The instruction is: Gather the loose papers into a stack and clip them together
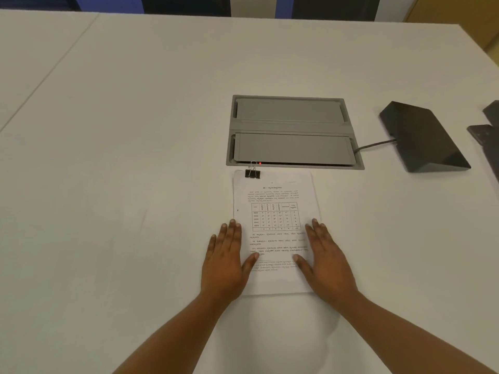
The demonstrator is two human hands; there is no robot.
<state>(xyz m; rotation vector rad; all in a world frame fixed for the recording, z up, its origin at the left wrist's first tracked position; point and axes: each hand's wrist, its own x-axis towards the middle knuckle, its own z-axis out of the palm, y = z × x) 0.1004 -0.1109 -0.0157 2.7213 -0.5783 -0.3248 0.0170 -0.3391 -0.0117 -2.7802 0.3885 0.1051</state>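
A broad white table [135, 130] fills the view, with dark and blue panels along its far edge and a seam running diagonally across its left part. Set into the table near the middle is a grey cable hatch [293, 132] with two closed flaps and a small red light at its near edge. To the right lies a black wedge-shaped device [424, 136], joined to the hatch by a dark cable [375, 144]; more dark equipment is cut off at the right border.

Just in front of the hatch lies the stack of papers [275, 211], squared up, its top sheet printed with text and a table. A black binder clip [252, 172] grips the stack's far left corner, its wire handles standing up toward the hatch.

The left hand [225, 263] lies flat, palm down, along the stack's left edge, fingers [232, 233] extended and together, thumb resting on the page. The right hand [325, 261] mirrors it on the right edge, fingers stretched out flat, thumb on the paper. Neither hand grips anything; both are open and rest partly on the stack and partly on the table.
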